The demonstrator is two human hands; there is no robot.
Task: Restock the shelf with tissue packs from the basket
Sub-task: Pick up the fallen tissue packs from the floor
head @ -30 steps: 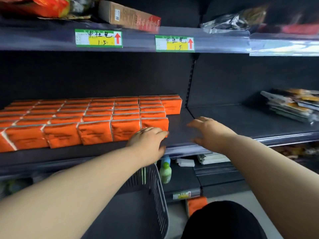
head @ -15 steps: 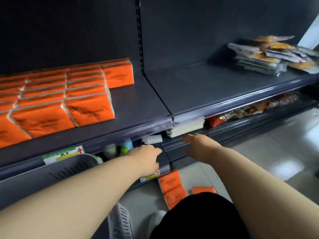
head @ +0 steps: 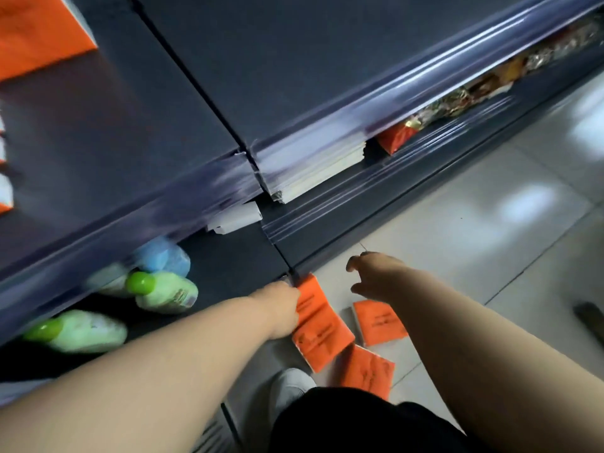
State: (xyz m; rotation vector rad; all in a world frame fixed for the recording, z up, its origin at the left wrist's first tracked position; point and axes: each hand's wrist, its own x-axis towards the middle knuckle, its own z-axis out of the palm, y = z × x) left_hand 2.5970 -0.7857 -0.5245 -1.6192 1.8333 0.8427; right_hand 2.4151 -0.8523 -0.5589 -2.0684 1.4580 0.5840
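Littering floor (head: 490, 223): four orange tissue packs (head: 379, 322)

a shop: dark tiered shelving (head: 294, 76) stocked with bottles (head: 163, 292), snack packets (head: 457, 103) and tissue packs (head: 39, 31).

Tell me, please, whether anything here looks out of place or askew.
Several orange tissue packs lie scattered on the floor tiles beside the shelf base, at differing angles, instead of being stocked. The left hand is at the edge of one; the right hand hovers open above another.
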